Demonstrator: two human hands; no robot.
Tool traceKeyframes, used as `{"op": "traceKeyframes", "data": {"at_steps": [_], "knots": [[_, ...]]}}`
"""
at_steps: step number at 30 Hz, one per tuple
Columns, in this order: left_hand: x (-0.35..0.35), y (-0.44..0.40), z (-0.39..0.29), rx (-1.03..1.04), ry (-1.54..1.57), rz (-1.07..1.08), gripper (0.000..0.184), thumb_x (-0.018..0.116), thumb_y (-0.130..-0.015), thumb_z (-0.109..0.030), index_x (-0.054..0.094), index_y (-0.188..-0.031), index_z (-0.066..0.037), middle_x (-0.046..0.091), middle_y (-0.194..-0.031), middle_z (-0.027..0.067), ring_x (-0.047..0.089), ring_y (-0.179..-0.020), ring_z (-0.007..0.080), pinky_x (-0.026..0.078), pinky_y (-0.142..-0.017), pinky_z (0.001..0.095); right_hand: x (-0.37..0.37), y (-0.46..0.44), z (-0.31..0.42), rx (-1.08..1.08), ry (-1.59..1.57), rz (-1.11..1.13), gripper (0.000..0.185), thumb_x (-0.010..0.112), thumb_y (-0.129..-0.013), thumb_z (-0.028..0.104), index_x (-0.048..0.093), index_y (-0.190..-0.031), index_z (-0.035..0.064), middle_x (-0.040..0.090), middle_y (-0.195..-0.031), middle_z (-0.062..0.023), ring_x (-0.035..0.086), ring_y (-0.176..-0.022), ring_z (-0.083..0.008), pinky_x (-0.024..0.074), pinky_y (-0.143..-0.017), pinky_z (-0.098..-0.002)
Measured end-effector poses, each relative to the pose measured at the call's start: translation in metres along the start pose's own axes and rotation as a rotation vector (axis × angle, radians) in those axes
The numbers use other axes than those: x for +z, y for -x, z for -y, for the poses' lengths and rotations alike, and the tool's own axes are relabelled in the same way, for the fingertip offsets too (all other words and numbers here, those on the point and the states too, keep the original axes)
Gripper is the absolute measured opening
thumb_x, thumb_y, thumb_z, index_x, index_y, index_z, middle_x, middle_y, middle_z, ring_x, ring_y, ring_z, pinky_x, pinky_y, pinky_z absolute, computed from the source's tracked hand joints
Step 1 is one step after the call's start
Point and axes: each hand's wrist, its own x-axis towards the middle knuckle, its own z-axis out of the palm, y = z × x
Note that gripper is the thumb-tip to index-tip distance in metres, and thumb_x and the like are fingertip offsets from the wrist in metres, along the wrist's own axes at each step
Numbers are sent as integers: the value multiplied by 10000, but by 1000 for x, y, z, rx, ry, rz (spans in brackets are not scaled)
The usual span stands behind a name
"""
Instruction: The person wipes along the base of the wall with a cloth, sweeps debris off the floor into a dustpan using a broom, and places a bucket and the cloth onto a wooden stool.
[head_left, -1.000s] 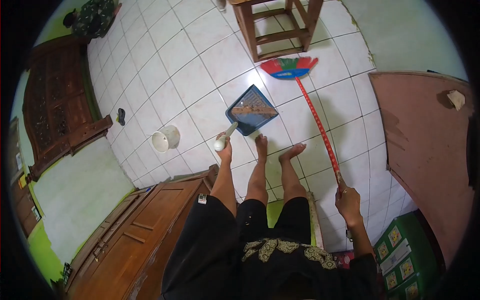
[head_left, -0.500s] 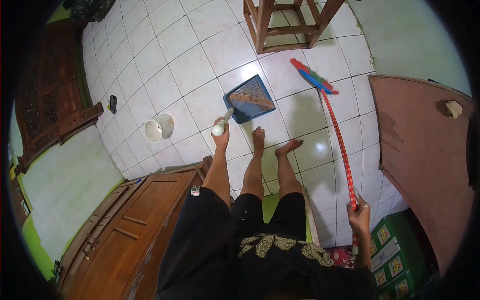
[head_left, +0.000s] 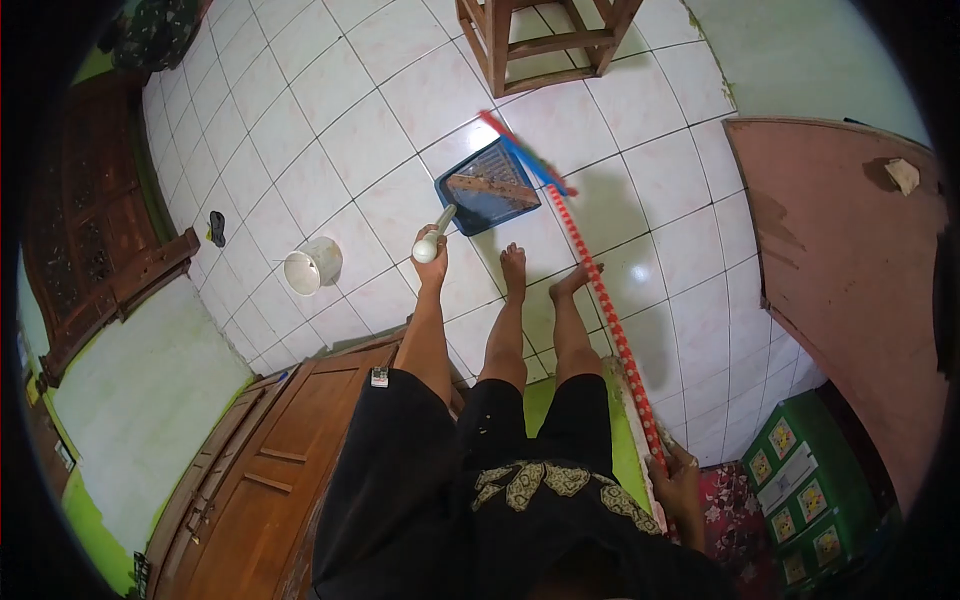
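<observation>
My left hand [head_left: 430, 262] is closed round the pale handle of a blue dustpan [head_left: 488, 212], which lies on the tiled floor in front of my feet. A brownish strip runs across the inside of the pan; whether it is debris or part of the pan I cannot tell. My right hand [head_left: 678, 482] grips the red, white-dotted stick of a broom [head_left: 612, 318] near its upper end. The broom's blue head with red and green bristles rests along the dustpan's open right edge. My bare feet stand just below the pan.
A white bucket [head_left: 313, 266] stands on the floor to the left, with a dark object [head_left: 217, 229] beyond it. A wooden stool [head_left: 548, 48] is at the top. Wooden cabinet doors [head_left: 262, 470] lie lower left, a brownish panel [head_left: 840, 220] and green box [head_left: 800, 490] to the right.
The broom head has swept left from the open floor to the dustpan's edge. My right hand has moved left and down with the stick. The dustpan stays in my left hand.
</observation>
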Motion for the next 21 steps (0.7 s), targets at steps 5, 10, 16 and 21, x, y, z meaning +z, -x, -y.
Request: {"op": "traceKeyframes", "data": {"at_steps": [5,10,16,21], "knots": [[-1,0,-3,33,23,-13,216,601,-777,-100,580,-991,-84,607,-869,49,568,-811,134,443,-736,257,-9,-11,-18,94,97,-146,515,525,-844,46,358,-1330,13,439,-592,48,367,-455,-30,303,-401,-195],[-3,1,-2,25,-25,-15,218,592,-760,-73,587,-977,-84,609,-821,69,576,-774,149,451,-713,272,14,-47,-53,134,-111,-140,316,560,-845,98,457,-1108,-46,473,-552,0,402,-377,-61,306,-323,-214],[-4,0,-1,-23,-111,50,221,589,-830,-214,564,-1038,-145,607,-912,54,579,-844,169,452,-753,286,55,-36,-18,210,-228,111,536,531,-873,89,309,-1361,66,447,-535,25,345,-362,-38,277,-327,-200],[-5,-5,-1,13,-76,49,219,589,-833,-216,563,-1028,-122,601,-899,56,571,-838,166,445,-756,279,41,-16,8,210,-301,151,536,511,-866,52,309,-1362,64,442,-534,23,328,-361,-30,258,-333,-193]]}}
